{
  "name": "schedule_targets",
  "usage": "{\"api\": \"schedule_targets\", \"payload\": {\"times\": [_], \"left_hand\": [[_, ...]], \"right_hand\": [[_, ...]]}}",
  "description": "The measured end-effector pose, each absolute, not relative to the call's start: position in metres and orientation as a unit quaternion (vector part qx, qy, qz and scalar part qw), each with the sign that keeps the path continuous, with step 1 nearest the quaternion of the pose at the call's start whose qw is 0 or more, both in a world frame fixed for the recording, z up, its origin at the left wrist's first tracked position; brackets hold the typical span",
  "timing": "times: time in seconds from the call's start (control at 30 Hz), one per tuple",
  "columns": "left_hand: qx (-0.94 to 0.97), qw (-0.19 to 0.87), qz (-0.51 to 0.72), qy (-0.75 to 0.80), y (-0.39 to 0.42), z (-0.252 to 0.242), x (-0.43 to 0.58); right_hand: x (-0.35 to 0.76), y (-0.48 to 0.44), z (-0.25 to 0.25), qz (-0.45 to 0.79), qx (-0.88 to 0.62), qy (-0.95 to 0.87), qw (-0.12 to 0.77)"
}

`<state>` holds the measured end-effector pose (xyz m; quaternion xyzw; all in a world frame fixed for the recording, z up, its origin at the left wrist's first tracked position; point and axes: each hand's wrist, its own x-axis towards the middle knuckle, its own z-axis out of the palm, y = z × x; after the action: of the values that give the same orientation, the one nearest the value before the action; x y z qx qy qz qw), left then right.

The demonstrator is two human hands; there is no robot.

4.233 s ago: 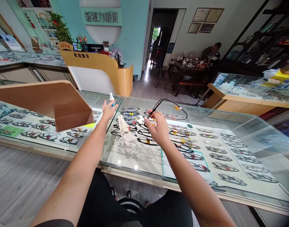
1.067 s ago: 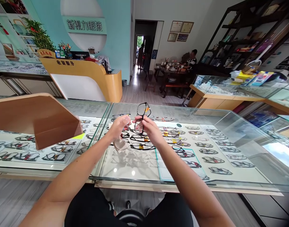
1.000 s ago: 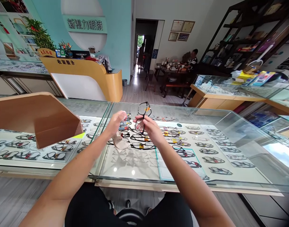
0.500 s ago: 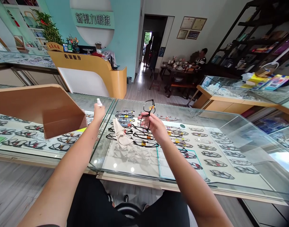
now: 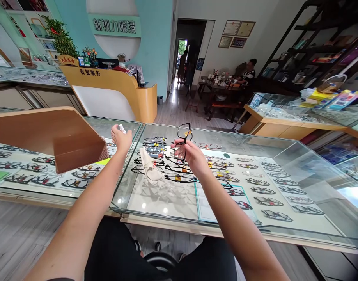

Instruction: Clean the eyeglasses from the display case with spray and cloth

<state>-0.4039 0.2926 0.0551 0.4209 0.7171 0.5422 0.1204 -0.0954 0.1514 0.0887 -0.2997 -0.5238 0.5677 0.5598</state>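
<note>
My right hand pinches a pair of black-framed eyeglasses near the bridge, holding them turned on end above the glass counter. My left hand is at the far side of the counter, its fingers loosened and spread around a small white-topped bottle. The hand hides most of the bottle, so whether it still touches is hard to see. Between the hands, a crumpled cream cloth lies on the glass. Close to it are several dark eyeglasses, some with yellow tags.
A brown-backed tilted panel, perhaps a mirror stand, juts over the counter at left. Rows of eyeglasses fill the glass display case. Beyond stand a yellow-brown cashier desk and a person at a dark table.
The fingers of my left hand have loosened from around the bottle and spread to the left, while the bottle stays nearly in place. My right hand and the eyeglasses are still.
</note>
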Motion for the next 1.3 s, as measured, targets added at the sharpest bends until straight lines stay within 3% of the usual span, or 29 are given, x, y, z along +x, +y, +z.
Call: {"api": "schedule_targets", "payload": {"times": [0.1, 0.17, 0.37, 0.47, 0.57, 0.7, 0.9, 1.13, 1.3], "left_hand": [[0.463, -0.010, 0.572, 0.677, 0.270, 0.074, -0.386], [0.513, -0.041, 0.565, 0.645, 0.255, 0.087, -0.377], [0.670, 0.123, 0.316, 0.661, 0.233, 0.113, -0.376], [0.679, 0.158, 0.150, 0.701, 0.236, 0.107, -0.381], [0.705, 0.171, 0.087, 0.683, 0.244, 0.091, -0.386], [0.738, 0.207, 0.112, 0.632, 0.248, 0.080, -0.386], [0.751, 0.298, 0.178, 0.561, 0.237, 0.103, -0.379], [0.596, 0.586, 0.351, 0.422, 0.227, 0.120, -0.373], [0.557, 0.632, 0.393, 0.370, 0.224, 0.119, -0.371]], "right_hand": [[-0.093, 0.155, 0.084, 0.558, -0.310, -0.526, 0.562], [-0.092, 0.158, 0.081, 0.550, -0.311, -0.529, 0.566], [-0.092, 0.157, 0.082, 0.555, -0.299, -0.525, 0.571], [-0.093, 0.153, 0.086, 0.557, -0.302, -0.528, 0.566], [-0.093, 0.153, 0.086, 0.553, -0.314, -0.531, 0.560], [-0.092, 0.156, 0.080, 0.549, -0.324, -0.530, 0.560], [-0.093, 0.154, 0.085, 0.549, -0.324, -0.530, 0.560], [-0.094, 0.150, 0.090, 0.545, -0.325, -0.537, 0.557], [-0.094, 0.151, 0.088, 0.551, -0.313, -0.538, 0.556]]}}
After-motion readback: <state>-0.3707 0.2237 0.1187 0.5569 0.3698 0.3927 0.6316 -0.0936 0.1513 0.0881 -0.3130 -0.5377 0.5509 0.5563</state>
